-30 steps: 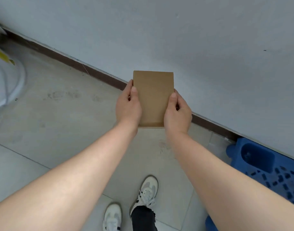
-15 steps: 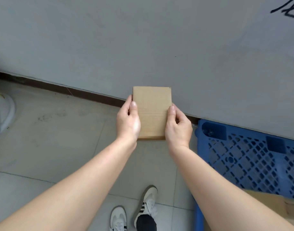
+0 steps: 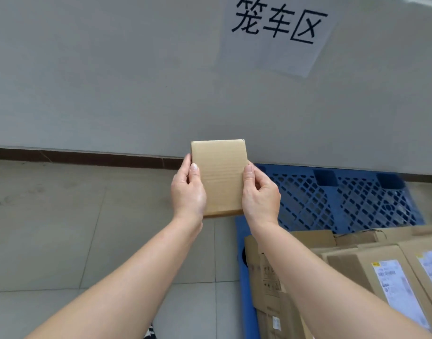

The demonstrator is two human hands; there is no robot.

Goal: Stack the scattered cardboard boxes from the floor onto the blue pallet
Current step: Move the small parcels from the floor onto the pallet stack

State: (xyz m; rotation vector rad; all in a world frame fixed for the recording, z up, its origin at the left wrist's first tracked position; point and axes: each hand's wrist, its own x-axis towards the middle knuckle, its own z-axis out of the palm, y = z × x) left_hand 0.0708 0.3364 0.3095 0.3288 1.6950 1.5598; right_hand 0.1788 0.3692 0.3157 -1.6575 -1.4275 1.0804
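I hold a small plain cardboard box (image 3: pixel 219 174) in the air at the centre of the view. My left hand (image 3: pixel 188 192) grips its left edge and my right hand (image 3: pixel 260 194) grips its right edge, thumbs on top. The box hangs just left of the blue pallet (image 3: pixel 344 199), whose far grid surface is bare. Several larger cardboard boxes (image 3: pixel 371 270) with white labels lie stacked on the pallet's near part, below my right forearm.
A grey wall with a dark skirting strip (image 3: pixel 87 155) runs across behind the pallet. A white paper sign (image 3: pixel 276 35) with black characters hangs on the wall. Pale floor tiles (image 3: pixel 75 228) spread to the left of the pallet.
The view has swung right and up: the pallet and its stacked boxes have come further into view, and the wall sign has appeared. Both hands keep the same grip on the small box.
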